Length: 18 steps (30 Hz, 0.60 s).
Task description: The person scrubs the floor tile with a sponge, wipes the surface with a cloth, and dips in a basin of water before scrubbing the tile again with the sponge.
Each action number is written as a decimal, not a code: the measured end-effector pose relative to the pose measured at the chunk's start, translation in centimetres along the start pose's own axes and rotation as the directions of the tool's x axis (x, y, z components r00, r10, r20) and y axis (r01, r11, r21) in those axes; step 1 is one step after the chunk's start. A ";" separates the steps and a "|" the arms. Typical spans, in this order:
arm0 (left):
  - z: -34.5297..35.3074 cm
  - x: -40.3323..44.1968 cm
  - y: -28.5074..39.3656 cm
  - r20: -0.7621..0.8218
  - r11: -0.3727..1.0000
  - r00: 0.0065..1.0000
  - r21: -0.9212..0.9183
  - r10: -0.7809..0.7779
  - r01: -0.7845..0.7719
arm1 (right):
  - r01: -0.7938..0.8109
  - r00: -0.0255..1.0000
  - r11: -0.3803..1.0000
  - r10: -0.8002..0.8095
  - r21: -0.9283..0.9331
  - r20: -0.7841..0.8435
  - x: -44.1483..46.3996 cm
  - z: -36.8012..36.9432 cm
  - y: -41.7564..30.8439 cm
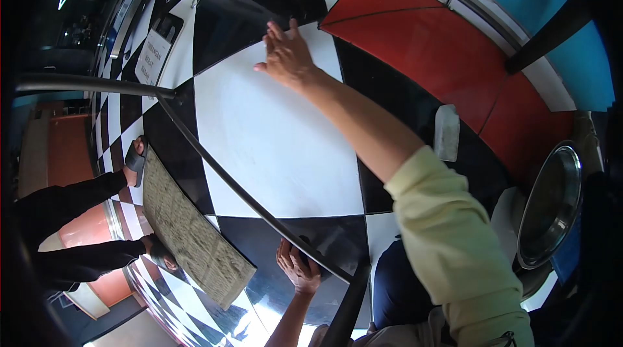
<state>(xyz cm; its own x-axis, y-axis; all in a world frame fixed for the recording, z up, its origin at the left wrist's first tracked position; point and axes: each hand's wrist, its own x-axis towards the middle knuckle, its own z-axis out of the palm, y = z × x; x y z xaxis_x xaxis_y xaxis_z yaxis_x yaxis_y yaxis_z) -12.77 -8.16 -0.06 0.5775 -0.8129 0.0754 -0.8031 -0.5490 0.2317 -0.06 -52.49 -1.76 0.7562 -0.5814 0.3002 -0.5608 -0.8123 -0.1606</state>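
My right hand (285, 55), on an arm with a rolled pale yellow sleeve (448, 237), reaches over a large white floor tile (272, 133) near its far edge. Its fingers are spread and nothing is in them. Closer to me, my left hand (298, 272) is low over a glossy black tile (259, 233), beside a thin dark metal bar (240, 188). The left fingers are stretched out, with the thumb apart. A dark patch shows between them; whether it is an object or shadow I cannot tell.
Another person's sandalled foot (136, 162) stands by a worn mat (188, 230) on the left. A pale block (446, 133) lies near the red tiles (422, 48). To the right is a round metal basin (551, 207). A printed sign (154, 55) stands far left.
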 end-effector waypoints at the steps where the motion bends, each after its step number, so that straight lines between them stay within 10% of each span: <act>1: 0.0 0.3 0.1 0.002 1.000 1.000 -0.009 -0.003 0.003 | 0.015 1.000 1.000 -0.015 0.011 -0.009 -0.9 -0.6 1.6; 15: 0.0 0.7 0.7 -0.055 0.998 0.998 0.051 0.027 -0.024 | 0.027 0.998 0.963 -0.009 0.269 -0.069 -1.6 1.1 -1.4; 18: -0.1 0.9 0.8 -0.064 0.999 0.997 0.035 0.040 -0.037 | 0.279 0.948 0.924 -0.308 0.260 0.076 -3.9 -0.6 -1.5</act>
<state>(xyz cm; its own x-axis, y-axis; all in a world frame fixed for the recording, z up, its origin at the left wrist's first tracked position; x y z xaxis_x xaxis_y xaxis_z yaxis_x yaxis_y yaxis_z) -12.88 -9.31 0.25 0.5534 -0.8200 0.1460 -0.8287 -0.5247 0.1947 -2.39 -48.94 -2.10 0.9154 -0.3048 0.2629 -0.2195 -0.9255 -0.3086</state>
